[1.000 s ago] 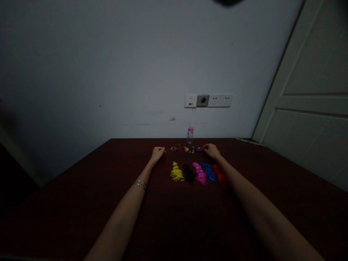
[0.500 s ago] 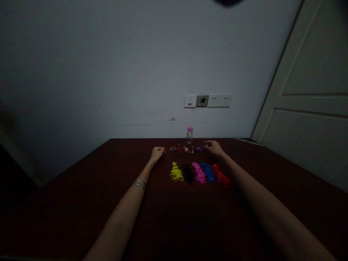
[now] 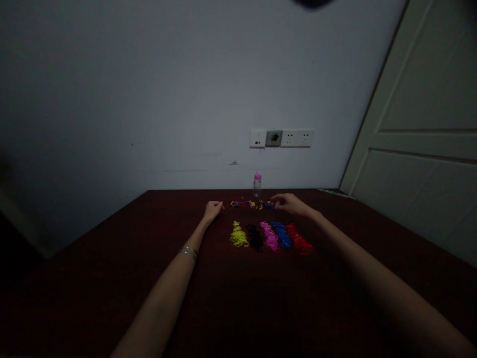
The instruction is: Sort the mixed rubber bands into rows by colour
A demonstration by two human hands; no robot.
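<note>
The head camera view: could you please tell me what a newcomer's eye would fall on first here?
Probably the bright yellow pile of small loops, at the left end of a row on the dark reddish-brown table, with pink, blue and red piles to its right. Behind them, the clear bottle with a pink cap stands upright near the pale wall.

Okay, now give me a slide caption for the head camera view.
Right hand at a row of mixed-colour bands, beyond five single-colour piles, pink-capped bottle behind.
</note>
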